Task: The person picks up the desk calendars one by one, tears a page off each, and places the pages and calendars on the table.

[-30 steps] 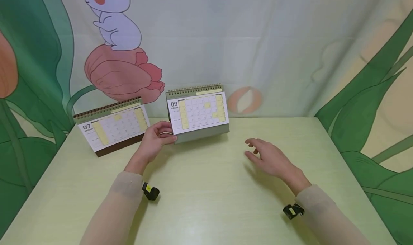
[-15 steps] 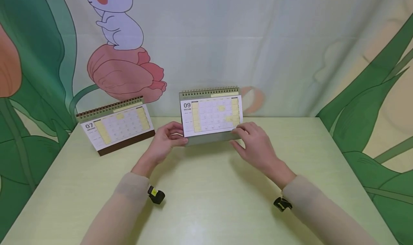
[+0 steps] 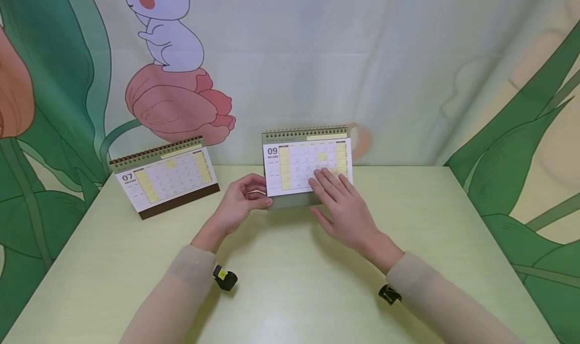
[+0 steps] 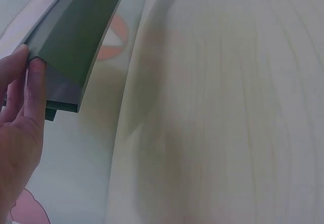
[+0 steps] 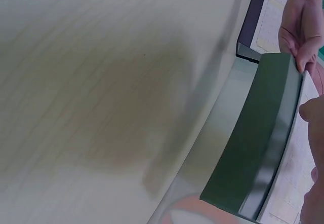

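A green spiral-bound desk calendar (image 3: 296, 165) showing page 09 stands tilted up at the middle of the head view. Its lower left corner is pinched by my left hand (image 3: 237, 203), thumb in front and fingers behind. Across the lower right of its page lies my right hand (image 3: 346, 210), fingers straight. The calendar's green base (image 4: 83, 34) is off the table in the left wrist view. From the right wrist, its underside (image 5: 255, 127) shows, with my right hand (image 5: 315, 153) at the frame edge and my left hand (image 5: 306, 26) at the far corner.
A brown-based desk calendar (image 3: 167, 178) showing page 07 stands at the table's back left. The pale table (image 3: 290, 278) meets a printed cloth backdrop (image 3: 408, 82) with a bear and flowers. Each wrist carries a small black camera (image 3: 225, 278).
My left hand has carried the 09 calendar to the right and slightly nearer. My right hand has come in from the right and laid its fingers on the page. The 07 calendar stays put.
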Demonstrator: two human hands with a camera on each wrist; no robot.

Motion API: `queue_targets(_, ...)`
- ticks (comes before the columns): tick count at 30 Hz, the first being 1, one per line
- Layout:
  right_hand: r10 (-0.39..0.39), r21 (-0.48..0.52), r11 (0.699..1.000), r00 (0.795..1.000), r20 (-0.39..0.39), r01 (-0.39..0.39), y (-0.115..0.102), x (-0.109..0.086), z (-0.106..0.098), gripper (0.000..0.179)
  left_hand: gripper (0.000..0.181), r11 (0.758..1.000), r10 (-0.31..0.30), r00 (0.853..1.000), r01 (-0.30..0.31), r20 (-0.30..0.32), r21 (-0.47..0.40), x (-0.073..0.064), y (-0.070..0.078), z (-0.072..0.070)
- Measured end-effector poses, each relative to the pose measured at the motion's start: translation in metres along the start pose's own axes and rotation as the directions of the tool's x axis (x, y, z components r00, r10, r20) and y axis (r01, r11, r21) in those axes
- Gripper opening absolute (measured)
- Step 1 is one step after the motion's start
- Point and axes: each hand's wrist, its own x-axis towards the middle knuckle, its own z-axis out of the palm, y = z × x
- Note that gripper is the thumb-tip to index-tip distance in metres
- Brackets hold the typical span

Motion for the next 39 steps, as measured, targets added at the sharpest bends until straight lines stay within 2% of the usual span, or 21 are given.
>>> queue_targets(6,-0.026,-0.041,0.999,1.000,-0.014,0.026,0.001,0.002,0.004,0.067,0.036,1.000,0.013,1.000,-0.013,0.012,0.001,0.000,0.006,0.006)
queue_targets(12,-0.028,-0.087,0.996,1.000,0.010,0.028,0.000,0.005,0.005,0.071,0.035,0.999,0.042,0.998,-0.042,0.037,-0.006,-0.001,0.010,0.013)
queue_targets(22,-0.016,-0.106,0.994,1.000,0.000,0.016,-0.002,0.007,0.004,0.073,0.035,0.997,0.073,0.994,-0.073,0.083,-0.012,-0.001,0.016,0.021)
queue_targets(29,-0.025,-0.132,0.991,0.998,-0.059,0.017,-0.002,0.008,0.006,0.060,0.034,0.995,0.095,0.992,-0.093,0.089,-0.020,0.000,0.017,0.023)
queue_targets(34,-0.043,-0.155,0.988,0.992,-0.120,0.024,-0.001,0.008,0.008,0.058,0.035,0.995,0.095,0.992,-0.094,0.085,-0.016,-0.001,0.019,0.025)
queue_targets(39,-0.051,-0.143,0.989,0.989,-0.142,0.030,-0.001,0.008,0.008,0.054,0.034,0.995,0.098,0.992,-0.097,0.083,-0.008,-0.001,0.018,0.026)
